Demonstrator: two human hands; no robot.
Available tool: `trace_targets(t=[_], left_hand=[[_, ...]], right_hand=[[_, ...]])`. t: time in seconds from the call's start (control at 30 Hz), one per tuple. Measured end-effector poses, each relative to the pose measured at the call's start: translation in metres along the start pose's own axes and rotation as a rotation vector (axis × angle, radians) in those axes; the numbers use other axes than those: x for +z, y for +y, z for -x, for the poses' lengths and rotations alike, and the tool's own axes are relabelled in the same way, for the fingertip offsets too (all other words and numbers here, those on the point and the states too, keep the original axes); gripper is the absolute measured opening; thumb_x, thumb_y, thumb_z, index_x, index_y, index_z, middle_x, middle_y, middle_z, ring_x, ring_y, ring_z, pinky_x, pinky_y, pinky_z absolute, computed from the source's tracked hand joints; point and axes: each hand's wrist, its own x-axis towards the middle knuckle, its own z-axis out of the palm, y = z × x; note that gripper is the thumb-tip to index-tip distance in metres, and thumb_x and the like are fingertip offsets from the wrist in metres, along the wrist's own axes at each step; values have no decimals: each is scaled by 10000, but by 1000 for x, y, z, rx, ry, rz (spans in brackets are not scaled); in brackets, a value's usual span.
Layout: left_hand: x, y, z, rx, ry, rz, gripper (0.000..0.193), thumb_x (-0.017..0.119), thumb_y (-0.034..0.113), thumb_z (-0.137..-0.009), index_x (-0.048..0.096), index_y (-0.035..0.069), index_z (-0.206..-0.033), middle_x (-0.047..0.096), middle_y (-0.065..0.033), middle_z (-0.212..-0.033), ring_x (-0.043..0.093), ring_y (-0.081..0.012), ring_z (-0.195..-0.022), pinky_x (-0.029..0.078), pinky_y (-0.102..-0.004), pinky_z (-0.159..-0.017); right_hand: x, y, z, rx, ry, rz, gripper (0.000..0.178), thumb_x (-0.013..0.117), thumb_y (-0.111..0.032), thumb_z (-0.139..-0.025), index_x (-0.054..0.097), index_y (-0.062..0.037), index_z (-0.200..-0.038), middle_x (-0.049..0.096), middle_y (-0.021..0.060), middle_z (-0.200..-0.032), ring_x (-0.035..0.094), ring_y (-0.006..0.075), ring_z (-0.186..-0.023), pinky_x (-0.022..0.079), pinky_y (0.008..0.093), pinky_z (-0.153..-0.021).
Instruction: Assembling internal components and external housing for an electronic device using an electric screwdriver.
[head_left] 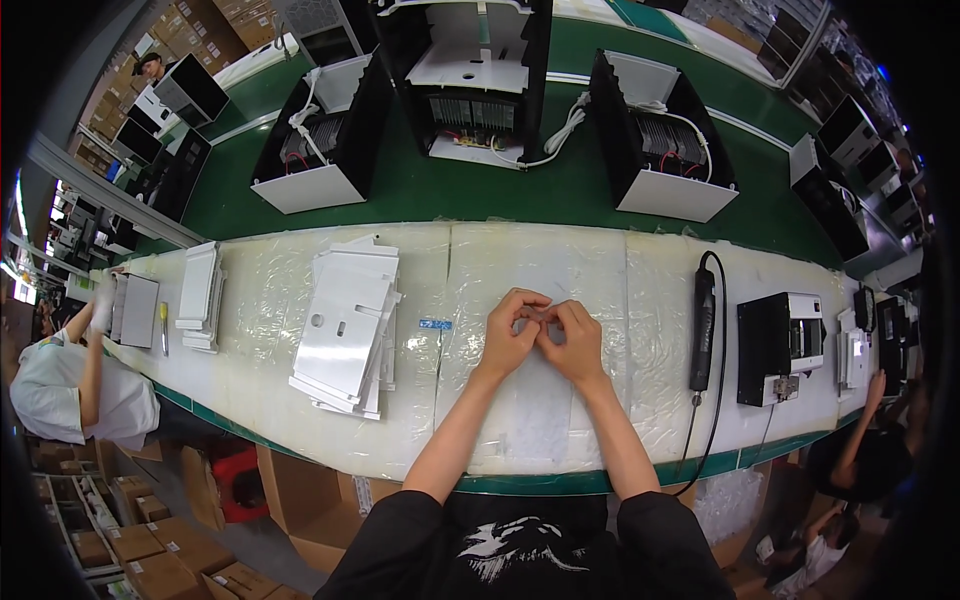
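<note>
My left hand (510, 335) and my right hand (574, 343) meet over the plastic-covered bench (540, 440) in front of me. Both sets of fingers are curled, and their tips come together. Anything pinched between them is too small or hidden to make out. To the left of my hands lies a small blue label strip (435, 324). Farther left is an uneven stack of white metal panels (345, 330) with cut-out holes. A black electric screwdriver (704, 330) with a cord rests on the bench to my right.
Beyond the bench, a green conveyor (480, 195) carries black-and-white cases (670, 150) with white cables inside. A smaller panel stack (201, 297) and a yellow-capped tool (164, 325) lie left. A black-and-white unit (780, 350) stands right. Other people work at both ends.
</note>
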Motion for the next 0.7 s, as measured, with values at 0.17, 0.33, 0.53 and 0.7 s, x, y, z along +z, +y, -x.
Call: trace_targets(t=[0.17, 0.33, 0.53, 0.7], left_hand=[[1, 2, -1, 8, 4, -18, 304, 460, -117, -749, 578, -42, -1019, 563, -91, -1024, 564, -151, -930, 476, -260, -796], [-1, -1, 0, 0, 7, -17, 308, 462, -120, -742, 579, -41, -1017, 565, -92, -1017, 566, -149, -925, 478, -258, -791], [-1, 1, 0, 14, -2, -16, 311, 466, -122, -737, 580, -41, -1015, 568, -92, -1010, 580, -148, -899, 482, -251, -782], [-3, -1, 1, 13, -6, -28, 296, 480, -116, -747, 582, -39, -1013, 574, -91, -1004, 589, -152, -909, 486, -255, -790]], right_hand=[[-1, -2, -1, 14, 3, 4, 146, 684, -68, -669, 573, -43, -760, 575, 79, -728, 584, 252, -655, 470, 349, -556], [-1, -3, -1, -7, 0, -7, 164, 688, -46, -669, 575, -21, -785, 577, 83, -734, 571, 210, -605, 466, 303, -544], [-4, -8, -1, 23, -6, -6, 138, 687, -63, -674, 581, -36, -759, 581, 77, -725, 592, 229, -647, 473, 328, -560], [-2, -8, 0, 34, -26, 6, 133, 686, -59, -677, 583, -33, -757, 581, 75, -722, 595, 218, -642, 478, 319, -566]])
